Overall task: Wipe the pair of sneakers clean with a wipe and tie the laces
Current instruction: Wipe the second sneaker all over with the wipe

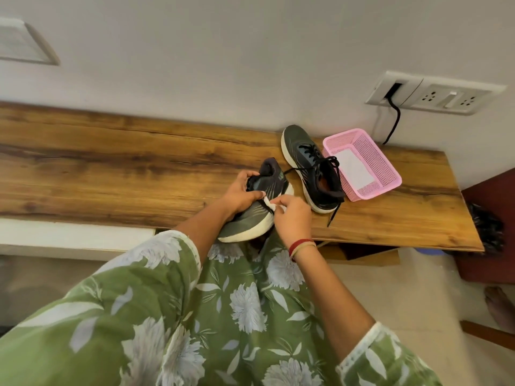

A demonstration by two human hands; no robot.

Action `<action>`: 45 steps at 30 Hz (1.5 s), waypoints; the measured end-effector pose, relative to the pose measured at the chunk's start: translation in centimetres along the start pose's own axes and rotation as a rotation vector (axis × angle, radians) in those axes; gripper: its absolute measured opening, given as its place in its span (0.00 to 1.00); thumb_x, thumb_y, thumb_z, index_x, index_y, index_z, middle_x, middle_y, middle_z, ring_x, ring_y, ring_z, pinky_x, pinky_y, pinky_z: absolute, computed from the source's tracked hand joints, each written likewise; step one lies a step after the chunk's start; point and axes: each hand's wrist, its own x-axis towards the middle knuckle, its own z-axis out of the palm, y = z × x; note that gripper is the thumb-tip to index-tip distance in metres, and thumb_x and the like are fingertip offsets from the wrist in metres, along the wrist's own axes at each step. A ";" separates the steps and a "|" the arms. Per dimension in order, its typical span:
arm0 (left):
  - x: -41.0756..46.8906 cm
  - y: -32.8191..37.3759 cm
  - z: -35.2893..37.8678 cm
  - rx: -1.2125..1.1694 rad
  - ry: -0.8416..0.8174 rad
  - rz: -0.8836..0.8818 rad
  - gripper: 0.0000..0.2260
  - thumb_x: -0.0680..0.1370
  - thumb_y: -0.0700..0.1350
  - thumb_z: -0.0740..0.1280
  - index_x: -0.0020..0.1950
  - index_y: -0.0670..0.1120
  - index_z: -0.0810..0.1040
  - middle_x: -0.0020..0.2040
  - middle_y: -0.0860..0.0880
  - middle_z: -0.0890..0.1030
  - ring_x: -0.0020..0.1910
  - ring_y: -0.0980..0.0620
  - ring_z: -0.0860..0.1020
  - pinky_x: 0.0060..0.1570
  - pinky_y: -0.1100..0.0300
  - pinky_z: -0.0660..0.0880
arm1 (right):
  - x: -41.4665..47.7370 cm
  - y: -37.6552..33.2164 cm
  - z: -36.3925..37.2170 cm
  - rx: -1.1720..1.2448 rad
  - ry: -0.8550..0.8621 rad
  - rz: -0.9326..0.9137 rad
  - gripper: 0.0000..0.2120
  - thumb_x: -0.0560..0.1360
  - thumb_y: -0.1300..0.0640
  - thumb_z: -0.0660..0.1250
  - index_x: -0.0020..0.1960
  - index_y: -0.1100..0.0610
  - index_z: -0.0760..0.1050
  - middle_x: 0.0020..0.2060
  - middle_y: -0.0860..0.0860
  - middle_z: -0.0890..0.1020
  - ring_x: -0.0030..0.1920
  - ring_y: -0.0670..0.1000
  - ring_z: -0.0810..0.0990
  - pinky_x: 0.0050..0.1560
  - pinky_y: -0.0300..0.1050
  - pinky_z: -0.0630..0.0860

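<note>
**Over the counter [111, 162] edge: sneaker [250, 220] gripped, wipe [271, 203] pinched**

I see the left hand [239, 195] curled round the sneaker's upper, tilting it half off the wood. The right hand [292, 215] pinches the wipe against its side. Past those fingertips the other sneaker [312, 168] lies, laces loose, beside a pink basket [376, 157] with a white sheet [354, 167]. Farther back, a white wall [250, 51] bears a socket plate [434, 93] and black cord [394, 121].

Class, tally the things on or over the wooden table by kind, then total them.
Sneakers: 2 (held sneaker, resting sneaker)
Pink basket: 1
White wipes or sheets: 2 (pinched wipe, sheet in basket)
Total: 5
</note>
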 end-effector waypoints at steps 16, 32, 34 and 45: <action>0.4 0.5 -0.4 -0.018 -0.021 -0.027 0.24 0.75 0.31 0.67 0.68 0.40 0.64 0.56 0.42 0.74 0.54 0.49 0.74 0.57 0.55 0.73 | -7.9 -3.3 1.7 -0.031 0.085 -0.240 0.07 0.75 0.61 0.62 0.47 0.59 0.80 0.43 0.55 0.77 0.42 0.54 0.76 0.45 0.50 0.75; 1.0 0.0 -1.3 0.016 0.000 -0.030 0.24 0.75 0.33 0.68 0.68 0.41 0.64 0.54 0.43 0.73 0.54 0.50 0.73 0.58 0.56 0.72 | -9.9 -4.5 4.4 0.079 0.101 -0.443 0.04 0.70 0.66 0.67 0.42 0.62 0.80 0.36 0.54 0.76 0.34 0.52 0.75 0.36 0.43 0.72; 1.0 -0.1 -1.3 0.015 0.007 -0.031 0.23 0.75 0.34 0.68 0.68 0.40 0.64 0.55 0.44 0.73 0.53 0.50 0.73 0.56 0.59 0.72 | -9.9 -4.4 4.2 0.127 0.093 -0.458 0.04 0.70 0.66 0.67 0.42 0.61 0.80 0.35 0.54 0.76 0.34 0.52 0.75 0.35 0.42 0.72; 1.2 0.2 -1.7 0.049 0.007 -0.040 0.24 0.75 0.34 0.68 0.69 0.40 0.63 0.55 0.45 0.72 0.54 0.53 0.71 0.54 0.64 0.69 | -9.2 -4.0 4.1 0.111 0.126 -0.469 0.04 0.70 0.65 0.67 0.44 0.61 0.80 0.35 0.54 0.75 0.33 0.52 0.75 0.34 0.43 0.70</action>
